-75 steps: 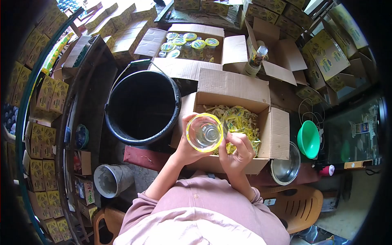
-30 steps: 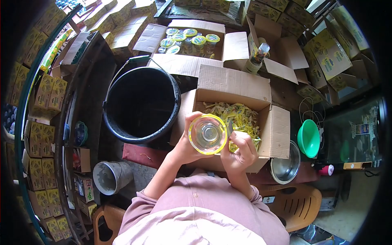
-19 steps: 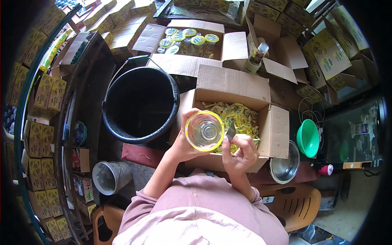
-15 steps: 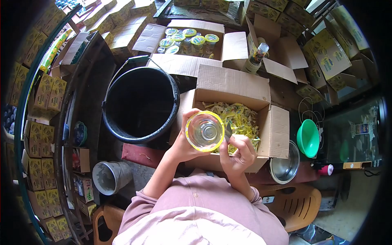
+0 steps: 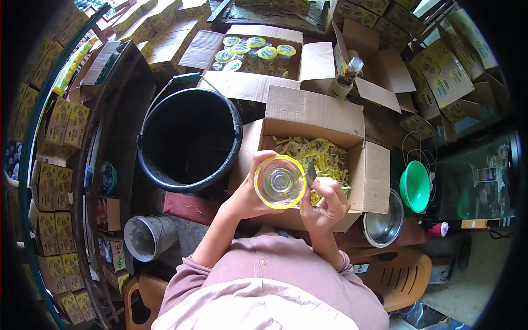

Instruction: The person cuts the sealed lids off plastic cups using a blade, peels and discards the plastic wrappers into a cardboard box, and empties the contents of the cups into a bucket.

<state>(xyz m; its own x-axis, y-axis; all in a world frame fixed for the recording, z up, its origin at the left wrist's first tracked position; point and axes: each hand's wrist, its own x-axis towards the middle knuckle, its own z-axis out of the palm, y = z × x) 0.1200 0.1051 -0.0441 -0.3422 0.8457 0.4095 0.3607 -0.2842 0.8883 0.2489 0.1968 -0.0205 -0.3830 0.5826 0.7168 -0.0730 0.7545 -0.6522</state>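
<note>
My left hand [image 5: 246,191] is wrapped round the left side of a clear plastic cup [image 5: 280,183] with a yellow rim, its round opening or base facing up toward me. Between the thumb and fingers of my right hand [image 5: 325,208] is a small dark flat blade [image 5: 311,172], pointing up just right of the cup's rim. A slim gap seems to lie between blade and rim. Both hands are over the near side of an open cardboard box [image 5: 376,176], which holds a heap of yellow and clear plastic strips [image 5: 324,155].
A black bucket [image 5: 235,147] stands left of the box. Behind it, another carton [image 5: 264,32] holds several yellow-lidded cups [image 5: 268,53]. A bottle [image 5: 347,74] stands beside that carton. On the right are a metal bowl [image 5: 394,220] and a green bowl [image 5: 415,187]; at lower left, a grey bucket [image 5: 159,236].
The cup and my left hand have shifted slightly right and down. My right hand has also moved a little right, and the blade now shows more clearly, upright and away from the rim.
</note>
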